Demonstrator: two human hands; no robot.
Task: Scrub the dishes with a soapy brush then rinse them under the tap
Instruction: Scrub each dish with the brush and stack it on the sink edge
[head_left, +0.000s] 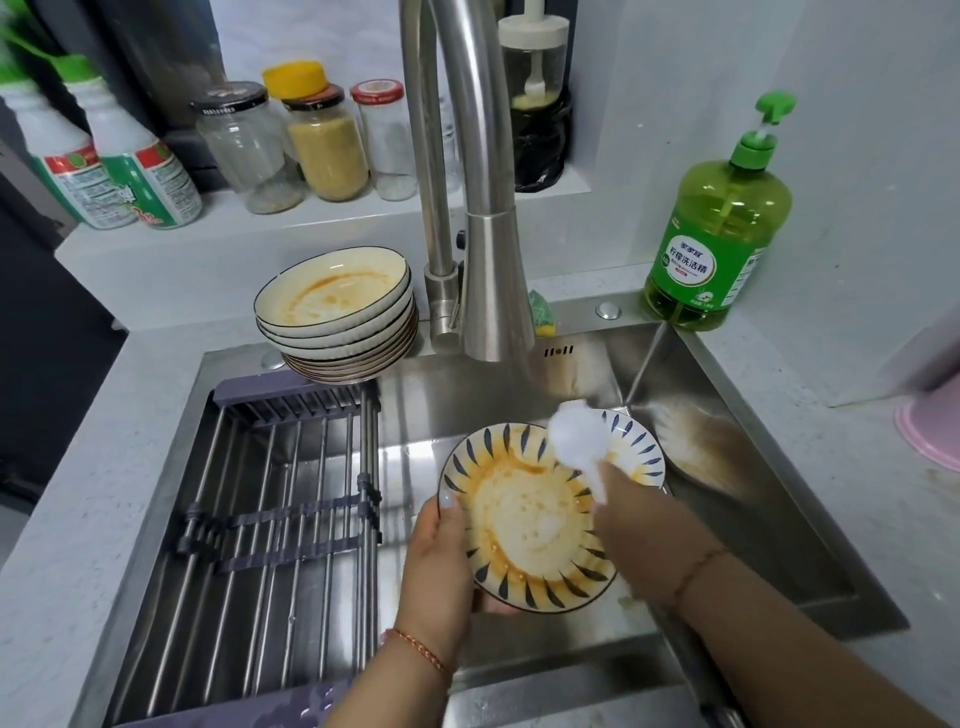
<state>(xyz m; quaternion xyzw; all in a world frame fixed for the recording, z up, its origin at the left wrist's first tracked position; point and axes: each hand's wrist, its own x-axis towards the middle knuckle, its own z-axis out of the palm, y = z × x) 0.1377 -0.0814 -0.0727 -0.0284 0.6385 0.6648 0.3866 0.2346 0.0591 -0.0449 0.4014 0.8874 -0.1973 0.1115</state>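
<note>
Scrubbing is early, I judge: left hand fingers grip the orange-smeared patterned plate; right hand fingers hold the foamy brush at its 1 o'clock. Soiled stack at 11 o'clock and a second plate remain; no rinsing yet.

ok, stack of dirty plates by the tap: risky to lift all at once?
Likely heavy: the stack of plates is several deep. Probably slippery, since the top one shows orange greasy residue. It sits partly over the sink edge, so a push might tip it in.
</note>
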